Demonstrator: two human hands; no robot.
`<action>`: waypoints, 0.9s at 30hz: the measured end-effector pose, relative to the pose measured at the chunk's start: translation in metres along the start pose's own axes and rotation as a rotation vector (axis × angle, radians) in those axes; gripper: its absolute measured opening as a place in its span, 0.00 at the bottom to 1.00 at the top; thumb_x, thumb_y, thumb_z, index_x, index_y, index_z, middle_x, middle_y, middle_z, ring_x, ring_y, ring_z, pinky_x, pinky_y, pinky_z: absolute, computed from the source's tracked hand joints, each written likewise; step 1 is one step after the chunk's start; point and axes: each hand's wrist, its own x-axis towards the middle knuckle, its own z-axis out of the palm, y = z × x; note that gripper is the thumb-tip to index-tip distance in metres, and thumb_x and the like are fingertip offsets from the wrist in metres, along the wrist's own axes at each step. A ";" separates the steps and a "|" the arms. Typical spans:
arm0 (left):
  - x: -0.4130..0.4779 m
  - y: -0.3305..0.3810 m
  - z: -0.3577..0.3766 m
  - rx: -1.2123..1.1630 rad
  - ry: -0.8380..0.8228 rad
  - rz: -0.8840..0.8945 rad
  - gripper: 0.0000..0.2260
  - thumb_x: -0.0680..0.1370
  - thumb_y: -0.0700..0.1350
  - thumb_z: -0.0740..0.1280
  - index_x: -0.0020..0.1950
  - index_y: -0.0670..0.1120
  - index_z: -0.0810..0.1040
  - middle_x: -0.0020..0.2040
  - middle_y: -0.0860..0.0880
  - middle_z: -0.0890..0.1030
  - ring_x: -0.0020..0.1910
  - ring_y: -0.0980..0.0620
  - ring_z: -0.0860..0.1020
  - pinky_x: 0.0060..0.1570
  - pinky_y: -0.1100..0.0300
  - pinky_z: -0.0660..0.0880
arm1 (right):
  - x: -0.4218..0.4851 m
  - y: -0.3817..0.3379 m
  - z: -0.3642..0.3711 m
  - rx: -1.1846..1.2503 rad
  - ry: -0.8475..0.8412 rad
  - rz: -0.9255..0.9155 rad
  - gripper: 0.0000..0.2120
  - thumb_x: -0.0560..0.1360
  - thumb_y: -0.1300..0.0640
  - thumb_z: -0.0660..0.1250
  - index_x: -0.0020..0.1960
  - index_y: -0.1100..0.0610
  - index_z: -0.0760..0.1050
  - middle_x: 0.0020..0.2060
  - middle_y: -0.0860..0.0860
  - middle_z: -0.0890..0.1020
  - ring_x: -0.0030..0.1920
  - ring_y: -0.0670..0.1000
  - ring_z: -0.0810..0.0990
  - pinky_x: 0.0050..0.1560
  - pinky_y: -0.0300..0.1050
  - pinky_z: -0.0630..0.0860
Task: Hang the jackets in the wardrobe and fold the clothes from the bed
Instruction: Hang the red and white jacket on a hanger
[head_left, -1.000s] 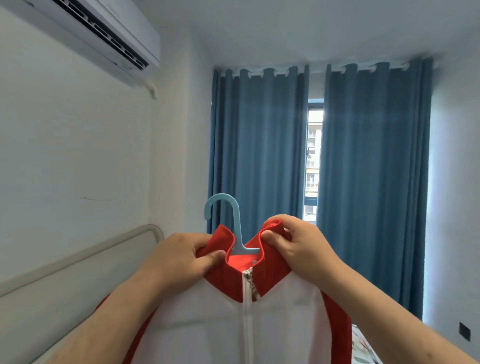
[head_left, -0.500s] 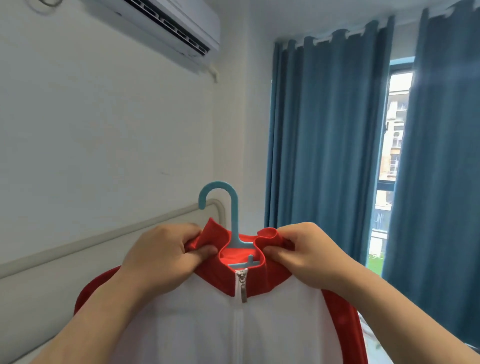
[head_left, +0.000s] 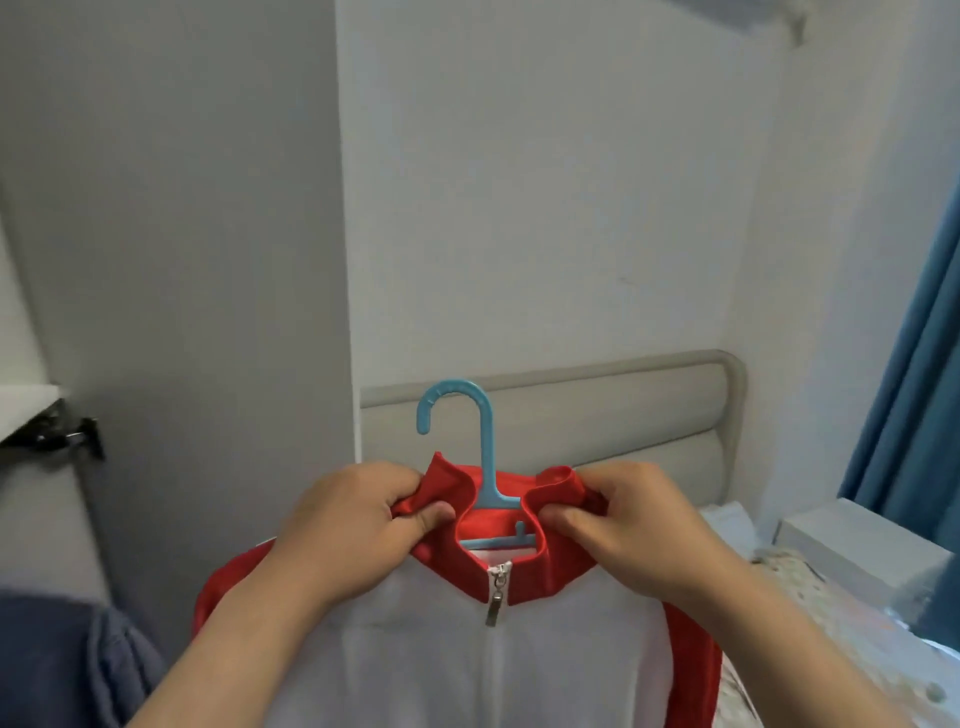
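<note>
Red and white, the jacket (head_left: 415, 649) hangs in front of the person at chest height, zipped shut with a metal zip pull (head_left: 497, 603) dangling just under the red collar (head_left: 524, 566). It sits on a light blue plastic hanger (head_left: 485, 457) whose hook rises above the collar and curls to the left. The left hand (head_left: 353, 535) pinches the left side of the collar between thumb and curled fingers; the right hand (head_left: 639, 530) grips the right side the same way, so both hands hold the garment up by its neck. Behind it stands a pale padded headboard (head_left: 649, 415) against a white wall (head_left: 545, 182), with the bed (head_left: 810, 597) and its patterned cover to the right. A blue curtain (head_left: 914, 389) hangs at the far right edge. On the left, a grey panel (head_left: 182, 260) fills the view, possibly a wardrobe side, though it is too blurred to be sure. Something dark blue (head_left: 62, 660), maybe cloth, sits at the lower left.
</note>
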 end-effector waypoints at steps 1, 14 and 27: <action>-0.002 -0.013 -0.003 0.020 0.017 -0.017 0.22 0.70 0.66 0.63 0.37 0.46 0.76 0.34 0.53 0.78 0.37 0.52 0.77 0.38 0.54 0.75 | 0.010 -0.003 0.012 0.023 -0.008 -0.011 0.15 0.72 0.45 0.70 0.41 0.57 0.80 0.29 0.51 0.78 0.30 0.48 0.74 0.36 0.50 0.73; -0.023 -0.126 -0.010 0.093 0.143 -0.295 0.13 0.66 0.68 0.60 0.37 0.60 0.70 0.38 0.67 0.74 0.33 0.57 0.72 0.28 0.65 0.58 | 0.098 -0.021 0.140 0.151 -0.163 -0.127 0.11 0.70 0.46 0.74 0.35 0.47 0.74 0.22 0.45 0.70 0.25 0.44 0.65 0.27 0.40 0.61; -0.060 -0.216 -0.002 0.278 0.239 -0.430 0.21 0.70 0.64 0.61 0.33 0.47 0.71 0.29 0.54 0.73 0.31 0.54 0.72 0.36 0.54 0.69 | 0.141 -0.032 0.257 0.272 -0.286 -0.264 0.22 0.68 0.38 0.70 0.29 0.54 0.70 0.26 0.42 0.74 0.29 0.47 0.71 0.28 0.41 0.63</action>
